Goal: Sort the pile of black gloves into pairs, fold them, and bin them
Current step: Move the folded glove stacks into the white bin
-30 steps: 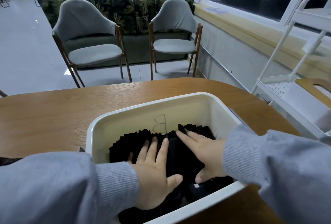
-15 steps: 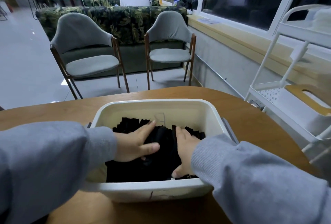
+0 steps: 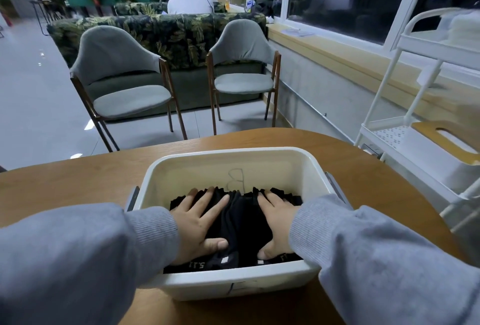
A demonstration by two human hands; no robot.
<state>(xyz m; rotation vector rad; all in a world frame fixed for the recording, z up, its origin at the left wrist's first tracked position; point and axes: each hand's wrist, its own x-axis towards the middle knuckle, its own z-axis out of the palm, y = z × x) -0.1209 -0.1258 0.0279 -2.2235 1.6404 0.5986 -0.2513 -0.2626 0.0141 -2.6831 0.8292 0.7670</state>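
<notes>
1. Two grey ribbed sleeves (image 3: 145, 236) reach forward from the bottom corners, one on each side, over the near rim of a white bin (image 3: 233, 282).
2. The bin stands on the round-edged wooden table (image 3: 78, 181), close to the person. Its near outer wall carries a dark handwritten mark, and its far inner wall a faint scrawled "B". A grey handle shows at each end.
3. The black gloves (image 3: 241, 223) lie inside the bin as a folded stack that fills most of its floor. The cloth is matt black and soft, bunched into a ridge down the middle. Small white labels and pale lettering show along the near edge; the far edge ends in a jagged row of dark tips against the back wall.
4. The left hand (image 3: 197, 223) lies flat on the left part of the stack, fingers straight and fanned apart, thumb out toward the middle ridge.
5. The right hand (image 3: 279, 223) lies flat on the right part in the same way, fingers straight, thumb tucked against the ridge. The ridge of cloth rises between the two thumbs.
6. To the right of the table stands a white trolley (image 3: 389, 122) with a wooden board on its tray.
7. Beyond the table are two grey chairs (image 3: 124, 78), then a leaf-patterned sofa (image 3: 181, 33), where people sit with their backs turned.
</notes>
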